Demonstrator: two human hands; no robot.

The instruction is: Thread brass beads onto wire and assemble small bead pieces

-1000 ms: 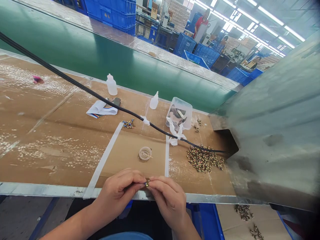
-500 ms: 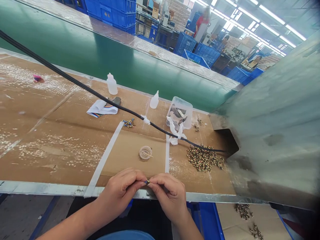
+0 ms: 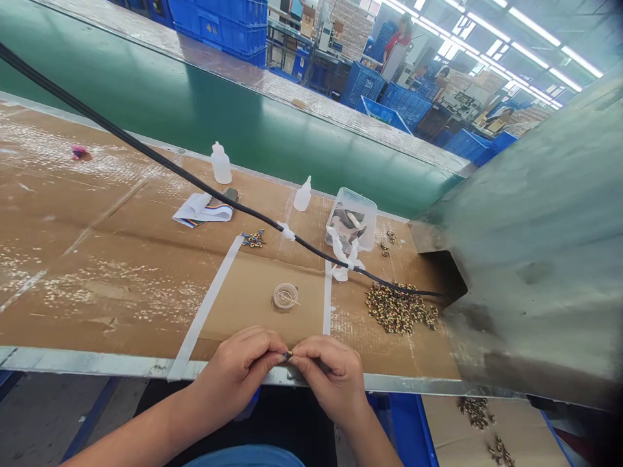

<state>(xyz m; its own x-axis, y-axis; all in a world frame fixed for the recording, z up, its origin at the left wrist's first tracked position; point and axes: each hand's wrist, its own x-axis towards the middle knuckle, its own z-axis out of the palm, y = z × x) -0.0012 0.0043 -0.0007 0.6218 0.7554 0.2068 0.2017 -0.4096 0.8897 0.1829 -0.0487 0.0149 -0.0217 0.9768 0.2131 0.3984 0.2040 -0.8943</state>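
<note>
My left hand (image 3: 248, 363) and my right hand (image 3: 331, 371) meet at the front edge of the bench, fingertips nearly touching. Pinched between the thumbs and forefingers of both is a small dark part with a brass-coloured end (image 3: 288, 355); its exact kind is too small to make out. Just beyond the hands, a small round clear cup (image 3: 285, 296) with a thin stick in it rests on a brown cardboard sheet (image 3: 243, 305). A heap of small brass-and-black parts (image 3: 396, 308) lies to the right. A little cluster of blue-and-brass parts (image 3: 252, 239) sits at the sheet's far left corner.
A black cable (image 3: 146, 154) crosses above the bench, tied with white strips. Behind stand two white squeeze bottles (image 3: 220, 165) and a clear plastic box (image 3: 351, 220). A folded striped ribbon (image 3: 202, 211) lies left. A metal panel (image 3: 525, 259) bounds the right; a green conveyor (image 3: 233, 110) runs behind.
Both hands keep their pinch on the small part at the same spot, with only slight finger movement. The whole view has shifted a little.
</note>
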